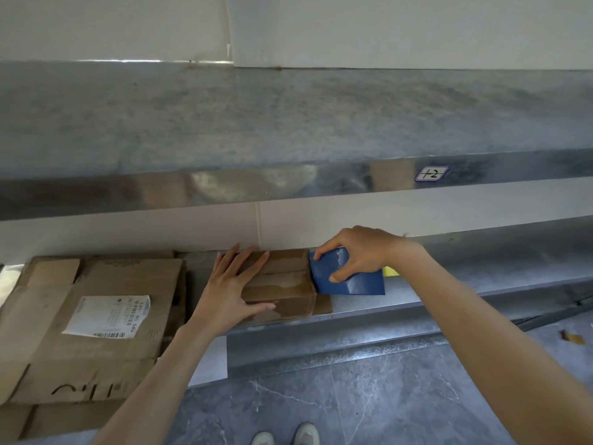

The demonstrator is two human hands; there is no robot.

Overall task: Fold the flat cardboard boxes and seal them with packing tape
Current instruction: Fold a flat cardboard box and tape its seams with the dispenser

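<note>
1. The metal shelf (513,261) in front of you carries all the cardboard.
2. The flat boxes (96,348) lie stacked at its left end, with a white label (109,316) on top.
3. The folded box (288,284) sits mid-shelf, right of the stack, against the far wall. It is closed, so its inside is hidden.
4. Your left hand (227,290) lies flat on the box's left side, fingers straight and spread.
5. Your right hand (359,252) pinches a blue piece (353,284) that touches the box's right end.

Room on the right
Top shelf (288,178) hangs overhead; flat boxes (106,277) fill the left; lower shelf (513,261) is open rightward.
</note>
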